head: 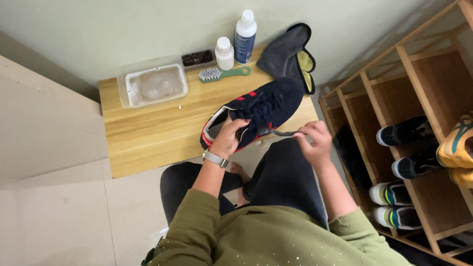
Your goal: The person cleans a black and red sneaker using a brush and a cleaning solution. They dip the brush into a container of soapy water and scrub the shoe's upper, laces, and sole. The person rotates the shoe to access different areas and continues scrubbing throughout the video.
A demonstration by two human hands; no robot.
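1. Right now the left hand (227,140) is clenched on the dark blue sneaker (256,116), fingers hooked over its collar, holding it tilted just above the near edge of the tabletop (148,128); keeping that grip firm would stop the shoe twisting.
2. Beside that grip, the right hand (314,140) pinches the end of a dark shoelace (281,132) that runs back to the shoe's side. Judging from this, a pull in line with the eyelet, not across it, would serve best.
3. Beyond the grip lie a green-handled brush (222,74), two white bottles (236,42), a clear tub (153,84) and a grey cloth (288,51), all well apart from the hands.
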